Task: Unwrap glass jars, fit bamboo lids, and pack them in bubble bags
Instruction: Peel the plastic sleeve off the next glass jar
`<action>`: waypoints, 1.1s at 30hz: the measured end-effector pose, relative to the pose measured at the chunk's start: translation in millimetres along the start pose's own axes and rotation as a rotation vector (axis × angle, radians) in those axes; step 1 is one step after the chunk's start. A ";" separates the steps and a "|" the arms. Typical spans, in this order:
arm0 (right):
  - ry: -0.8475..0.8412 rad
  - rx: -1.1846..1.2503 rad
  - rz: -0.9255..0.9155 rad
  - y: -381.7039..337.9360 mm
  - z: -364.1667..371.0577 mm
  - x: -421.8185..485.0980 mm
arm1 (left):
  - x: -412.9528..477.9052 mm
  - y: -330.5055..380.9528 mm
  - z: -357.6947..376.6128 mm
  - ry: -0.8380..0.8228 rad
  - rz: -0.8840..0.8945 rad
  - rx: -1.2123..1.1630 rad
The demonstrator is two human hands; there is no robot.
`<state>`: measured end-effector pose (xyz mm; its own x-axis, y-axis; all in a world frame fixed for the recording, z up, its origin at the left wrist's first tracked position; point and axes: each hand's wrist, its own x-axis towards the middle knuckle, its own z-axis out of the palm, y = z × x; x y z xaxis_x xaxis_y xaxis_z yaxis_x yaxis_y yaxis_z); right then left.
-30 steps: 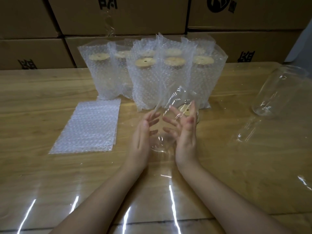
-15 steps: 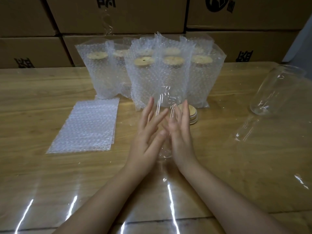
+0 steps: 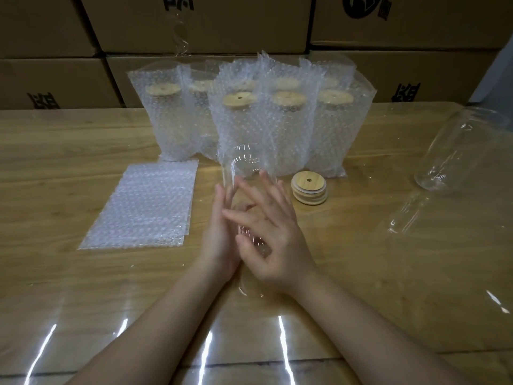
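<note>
Glass jar (image 3: 245,162) barely discernible, pressed between left hand (image 3: 219,229) and right hand (image 3: 277,237), both outstretched flat; middle hidden.

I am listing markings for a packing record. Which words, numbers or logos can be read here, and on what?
Nothing can be read with certainty.
cardboard boxes: black printed characters, blurred or cut off.
round logo on the upper right box: cut off, unreadable.
bamboo lids, bubble bags: no print seen.
</note>
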<state>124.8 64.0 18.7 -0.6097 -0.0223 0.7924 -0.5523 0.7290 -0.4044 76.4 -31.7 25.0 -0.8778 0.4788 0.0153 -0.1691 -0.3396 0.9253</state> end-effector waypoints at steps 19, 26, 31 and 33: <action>-0.053 0.916 0.676 6.2 -0.1 -2.1 | 1.2 2.6 -2.8 0.056 0.072 -0.084; 0.086 0.285 0.342 -3.5 1.7 -4.4 | 0.1 1.7 1.8 0.048 0.147 0.025; 0.111 0.433 0.332 -4.9 -2.0 -0.4 | -0.1 -0.1 -1.1 -0.044 0.119 0.024; 0.152 0.545 0.413 -1.9 -4.2 3.9 | -1.2 2.4 -0.4 -0.101 0.033 -0.003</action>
<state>125.9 65.4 24.5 -0.7666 0.3073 0.5638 -0.5236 0.2092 -0.8259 76.9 -33.5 27.0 -0.8335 0.5461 0.0842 -0.1419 -0.3589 0.9225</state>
